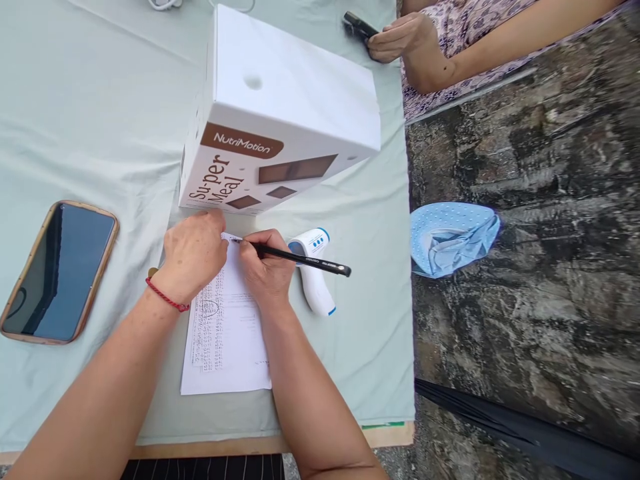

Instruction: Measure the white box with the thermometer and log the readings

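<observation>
My right hand (pixel 267 270) is closed round a black pen (pixel 305 259), its tip touching the top part of a white paper sheet (pixel 247 353). Narrow strips of small print (pixel 213 327) lie along the sheet's left side, one part marked with a hand-drawn loop. At the sheet's upper left, my left hand (pixel 195 250) rests with its fingers curled under; what they grip, if anything, is hidden. A white box (pixel 295 80) printed "NutriMotion Su-per Meal" stands just beyond both hands. Beside my right hand lies a white and blue handheld thermometer (pixel 317 287).
A smartphone (pixel 60 273) in a brown-edged case lies at the left on the pale green tablecloth (pixel 370 360). Another person's hand (pixel 400 43) holds a dark object at the upper right. Past the table's right edge are a light blue cap (pixel 455 240) and rough stone ground (pixel 540 320).
</observation>
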Action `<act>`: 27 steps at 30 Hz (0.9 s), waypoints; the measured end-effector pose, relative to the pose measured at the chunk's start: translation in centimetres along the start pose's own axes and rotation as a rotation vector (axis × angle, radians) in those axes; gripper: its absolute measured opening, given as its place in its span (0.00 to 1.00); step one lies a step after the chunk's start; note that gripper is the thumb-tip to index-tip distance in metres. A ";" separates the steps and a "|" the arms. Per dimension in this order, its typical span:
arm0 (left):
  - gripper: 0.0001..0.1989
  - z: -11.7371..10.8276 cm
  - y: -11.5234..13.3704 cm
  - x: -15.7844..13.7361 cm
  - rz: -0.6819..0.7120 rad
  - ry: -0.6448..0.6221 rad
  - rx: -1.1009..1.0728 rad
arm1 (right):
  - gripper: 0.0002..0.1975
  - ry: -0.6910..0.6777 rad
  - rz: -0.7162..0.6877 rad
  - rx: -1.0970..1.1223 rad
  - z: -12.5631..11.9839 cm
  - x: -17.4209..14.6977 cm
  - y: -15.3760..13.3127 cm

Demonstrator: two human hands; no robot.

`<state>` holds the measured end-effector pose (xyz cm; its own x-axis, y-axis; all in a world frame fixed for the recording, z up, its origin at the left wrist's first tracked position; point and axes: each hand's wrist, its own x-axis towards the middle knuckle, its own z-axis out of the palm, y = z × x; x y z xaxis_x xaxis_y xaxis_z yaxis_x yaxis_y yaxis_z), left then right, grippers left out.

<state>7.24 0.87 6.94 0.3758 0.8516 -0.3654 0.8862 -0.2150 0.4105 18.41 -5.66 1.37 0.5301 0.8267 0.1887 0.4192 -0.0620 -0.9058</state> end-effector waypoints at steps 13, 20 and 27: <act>0.10 -0.3 0.3 -0.1 -0.001 -0.022 0.005 | 0.03 -0.003 -0.007 -0.031 -0.1 -0.1 0.2; 0.10 -0.1 0.1 -0.1 0.003 0.000 -0.016 | 0.04 0.010 0.011 -0.056 -0.1 -0.1 0.1; 0.11 -0.1 0.1 -0.1 0.008 0.008 -0.023 | 0.03 0.017 0.001 -0.083 0.0 0.0 -0.1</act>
<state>7.23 0.82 7.14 0.3806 0.8536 -0.3557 0.8768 -0.2109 0.4321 18.37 -5.69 1.43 0.5428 0.8169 0.1950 0.4777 -0.1093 -0.8717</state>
